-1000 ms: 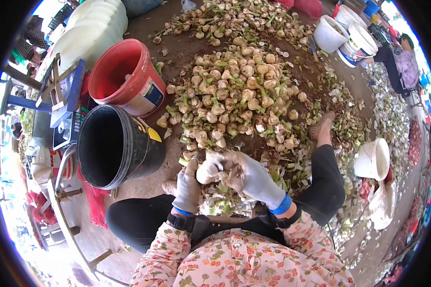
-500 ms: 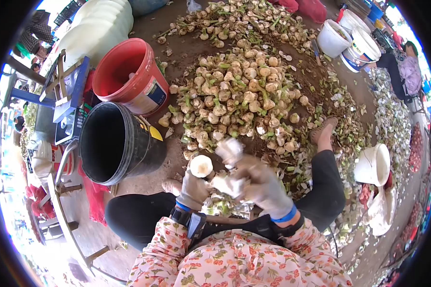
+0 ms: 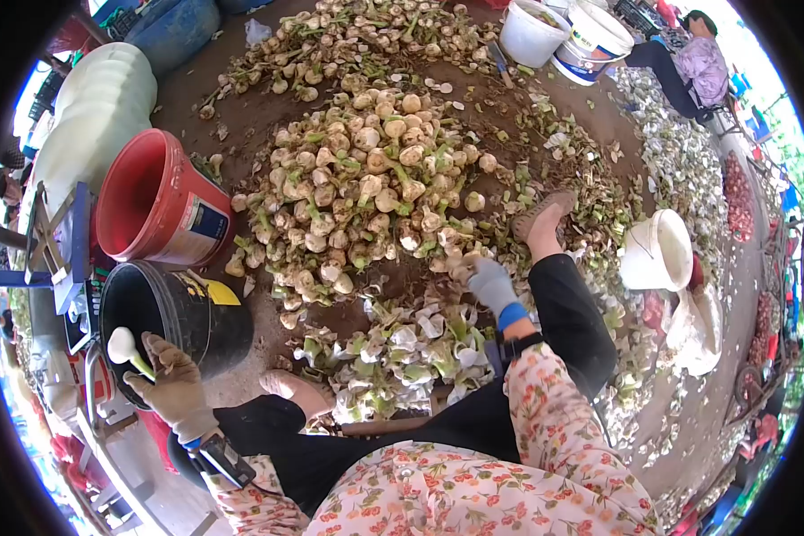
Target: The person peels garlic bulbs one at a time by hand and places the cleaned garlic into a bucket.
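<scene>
With fingers spread wide, the left hand [image 3: 179,389] had a white bulb [image 3: 121,346] beside it at the bucket [image 3: 214,335], where poor aim could have bounced it off the rim, while the right hand [image 3: 494,286] blurred near the pile [image 3: 366,165], its grip impossible to tell.

Floral pink-and-cream long-sleeved shirt [image 3: 438,487] toward six o'clock, black trousers [image 3: 567,308], grey-white fabric gloves [image 3: 180,393], blue band [image 3: 512,314] at the wrist.
</scene>
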`<state>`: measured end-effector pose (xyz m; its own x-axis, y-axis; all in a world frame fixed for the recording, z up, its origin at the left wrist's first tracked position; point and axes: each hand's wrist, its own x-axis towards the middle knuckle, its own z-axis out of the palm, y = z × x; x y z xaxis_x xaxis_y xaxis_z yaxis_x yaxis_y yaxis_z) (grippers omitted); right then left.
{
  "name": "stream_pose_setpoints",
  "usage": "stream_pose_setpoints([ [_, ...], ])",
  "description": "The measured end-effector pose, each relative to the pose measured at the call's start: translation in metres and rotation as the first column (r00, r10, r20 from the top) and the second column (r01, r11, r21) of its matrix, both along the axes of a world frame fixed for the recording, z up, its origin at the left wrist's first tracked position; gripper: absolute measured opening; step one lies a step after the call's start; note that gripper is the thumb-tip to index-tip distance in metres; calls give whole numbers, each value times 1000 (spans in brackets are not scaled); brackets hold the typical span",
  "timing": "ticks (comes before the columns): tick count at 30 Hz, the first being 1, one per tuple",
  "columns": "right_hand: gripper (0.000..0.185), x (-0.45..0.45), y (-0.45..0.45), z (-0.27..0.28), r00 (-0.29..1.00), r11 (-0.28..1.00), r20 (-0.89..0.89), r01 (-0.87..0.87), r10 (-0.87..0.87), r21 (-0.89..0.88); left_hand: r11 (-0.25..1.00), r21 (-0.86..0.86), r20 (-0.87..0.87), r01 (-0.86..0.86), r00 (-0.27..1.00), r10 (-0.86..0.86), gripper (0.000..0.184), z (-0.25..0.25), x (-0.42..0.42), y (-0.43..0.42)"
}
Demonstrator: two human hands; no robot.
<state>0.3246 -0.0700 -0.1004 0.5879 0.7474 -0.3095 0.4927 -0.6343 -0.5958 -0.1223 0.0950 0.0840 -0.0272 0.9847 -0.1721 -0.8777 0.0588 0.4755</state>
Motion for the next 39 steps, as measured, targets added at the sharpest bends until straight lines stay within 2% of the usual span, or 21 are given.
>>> stream_pose_setpoints([
  [2,53,37,7,-24,991,926,136,43,10,-376,994,-110,-219,-22,976,-3,48,22,34,-7],
  [4,57,41,8,-49,971,896,201,-28,130,-444,949,-152,-356,277,880,-315,38,5,60,-16],
  [6,55,43,15,-75,959,875,186,-104,215,-472,873,-281,-286,400,833,-474,30,-16,96,-33],
  [7,52,43,23,-71,966,875,170,-93,195,-475,803,-370,-220,467,796,-564,27,-24,113,-42],
  [9,48,31,32,-56,980,865,129,-65,148,-498,694,-478,-251,538,674,-695,26,-41,141,-57],
  [10,35,24,30,-73,966,895,193,-68,169,-442,636,-534,-281,557,592,-755,27,-56,150,-63],
  [12,33,1,24,-88,987,986,-117,-127,114,-111,571,-577,-302,584,496,-814,37,-92,166,-74],
  [13,36,-18,28,-67,970,988,-191,-155,151,-6,541,-598,-312,592,450,-837,43,-109,173,-79],
  [15,43,-62,32,-25,911,977,-373,-120,179,175,551,-584,-329,596,447,-832,60,-135,185,-88],
  [16,48,-82,30,3,928,942,-267,-182,259,280,565,-561,-373,606,424,-825,70,-131,191,-88],
  [17,49,-96,25,23,913,897,-202,-271,355,350,602,-532,-353,595,491,-797,51,-131,195,-89],
  [19,44,-109,22,58,861,720,-189,-253,472,646,725,-385,-487,572,541,-685,55,-126,193,-84],
  [20,41,-110,23,68,789,794,-491,7,370,608,756,-352,-491,553,578,-652,58,-123,188,-80],
  [21,37,-107,21,73,622,842,-744,245,244,481,749,-341,-567,568,511,-646,59,-88,191,-78],
  [22,34,-95,14,67,539,813,-802,327,258,481,773,-270,-661,574,473,-582,59,-95,187,-78],
  [25,29,-96,21,87,467,867,-878,390,105,311,807,-24,-909,590,323,-263,58,-99,182,-83],
  [26,25,-104,24,103,483,808,-845,390,228,441,799,62,-956,599,265,-124,58,-97,181,-84],
  [29,26,-121,29,85,523,825,-789,254,321,504,741,186,-977,645,201,70,59,-80,180,-87],
  [30,28,-119,26,84,439,902,-847,158,300,402,758,145,-980,636,198,21,62,-77,181,-91],
  [33,27,-124,22,89,551,893,-767,84,328,442,771,129,-984,623,180,19,60,-83,173,-95],
  [39,26,-123,16,90,590,870,-696,-22,409,493,786,102,-977,610,208,-35,56,-76,166,-102],
])
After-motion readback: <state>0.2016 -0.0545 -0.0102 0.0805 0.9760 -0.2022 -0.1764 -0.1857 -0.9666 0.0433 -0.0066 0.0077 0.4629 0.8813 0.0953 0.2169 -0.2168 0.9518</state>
